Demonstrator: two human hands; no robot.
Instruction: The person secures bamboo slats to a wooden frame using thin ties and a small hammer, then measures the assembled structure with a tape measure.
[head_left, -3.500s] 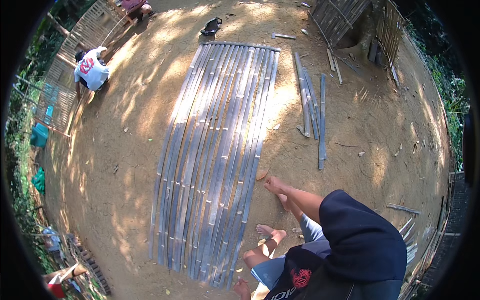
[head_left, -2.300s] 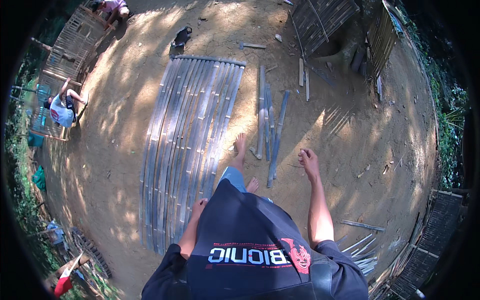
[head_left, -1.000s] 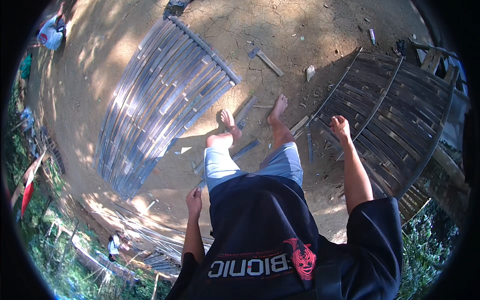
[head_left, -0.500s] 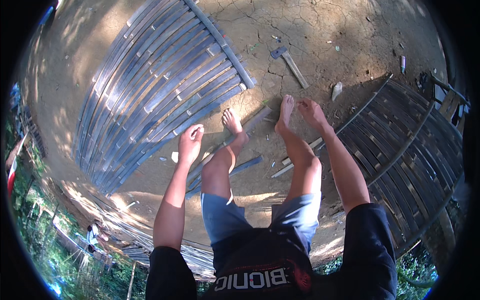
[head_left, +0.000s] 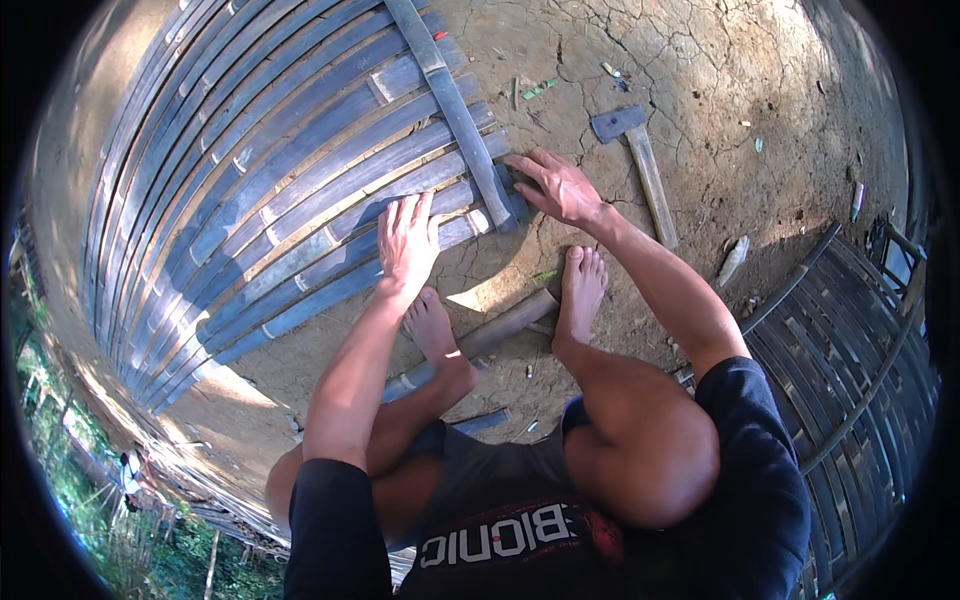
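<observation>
A panel of long grey split-bamboo slats [head_left: 330,185] lies on the ground at the left, with a bamboo crosspiece [head_left: 459,115] running over the slat ends. My left hand [head_left: 408,238] rests palm down at the panel's near edge, its fingers stretched over the slats. Close to the near end of the crosspiece, my right hand [head_left: 562,188] reaches out with fingers apart; its fingertips are at the slat ends, and whether they touch cannot be told. Neither hand grips anything that I can see. Right of that hand lies a hatchet [head_left: 645,165] with a wooden handle.
A second, darker slatted panel [head_left: 835,360] lies at the right. Between and behind my bare feet [head_left: 583,295] is a bamboo pole [head_left: 510,322]. A pale stone-like lump [head_left: 733,259] and small litter dot the cracked earth. Far lower left, another person [head_left: 132,472] appears tiny.
I have gone from standing to squatting, with knees bent. Both hands moved forward and down to the panel's near right corner, and the fingers that were curled are now spread.
</observation>
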